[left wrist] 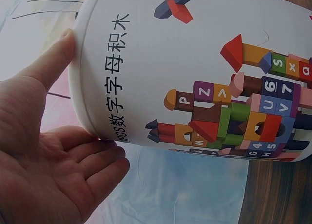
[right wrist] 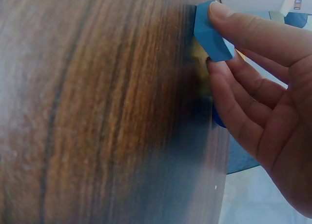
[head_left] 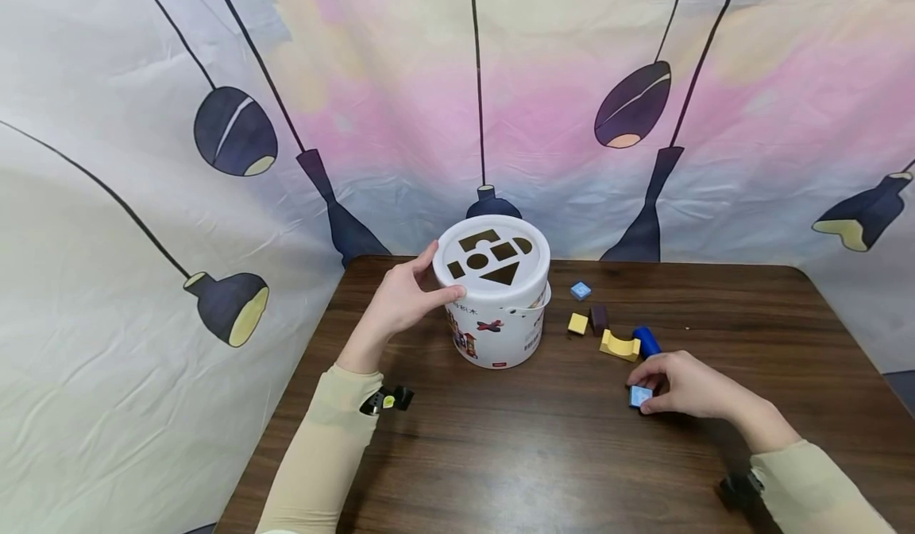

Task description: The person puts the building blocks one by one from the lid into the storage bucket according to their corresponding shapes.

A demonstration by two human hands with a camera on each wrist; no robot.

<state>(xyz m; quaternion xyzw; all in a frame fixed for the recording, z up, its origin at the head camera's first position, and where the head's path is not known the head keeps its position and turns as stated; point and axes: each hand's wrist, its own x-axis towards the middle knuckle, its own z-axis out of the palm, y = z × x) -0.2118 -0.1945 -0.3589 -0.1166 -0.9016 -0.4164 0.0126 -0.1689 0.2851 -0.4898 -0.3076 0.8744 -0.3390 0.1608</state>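
A white lidded bucket [head_left: 493,335] printed with building blocks stands on the table; its lid [head_left: 457,248] has several shaped holes. My left hand [head_left: 403,296] holds the bucket at the left of its rim, thumb in front and fingers round the side. In the left wrist view the thumb [left wrist: 53,60] presses the lid's edge. My right hand [head_left: 689,387] pinches a light-blue block [head_left: 639,396] between thumb and fingers, low over the table right of the bucket. In the right wrist view this block [right wrist: 212,33] is tilted.
Beyond the right hand lie a blue cylinder [head_left: 646,342], a yellow arched block [head_left: 619,346], a dark brown block [head_left: 599,319], a yellow square block [head_left: 577,324] and another light-blue block [head_left: 581,290]. The wooden table [head_left: 500,446] meets a patterned cloth [head_left: 400,81] behind. The bucket's handle [head_left: 536,306] hangs at its right.
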